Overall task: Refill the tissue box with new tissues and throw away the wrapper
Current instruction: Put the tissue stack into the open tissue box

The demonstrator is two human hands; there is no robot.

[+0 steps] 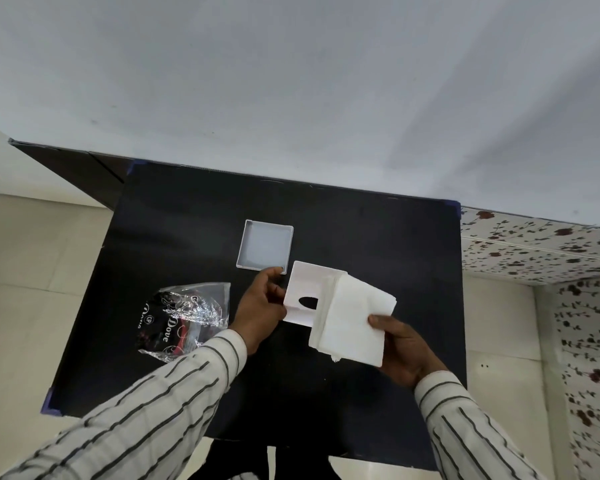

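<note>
My left hand (262,308) grips the left side of a white tissue box (305,289), held tilted above the black table (378,237) so its oval slot faces me. A white stack of tissues (352,323) overlaps the box's right side, and my right hand (400,344) holds that stack at its lower right corner. The box's flat white lid (264,244) lies open-side up on the table just beyond my left hand. An empty clear plastic wrapper (184,318) with dark print rests crumpled on the table to the left of my left wrist.
The table stands against a pale grey wall (291,81). Cream floor tiles (32,271) lie to the left, and a flower-patterned tiled surface (551,251) is on the right. Both my sleeves are striped.
</note>
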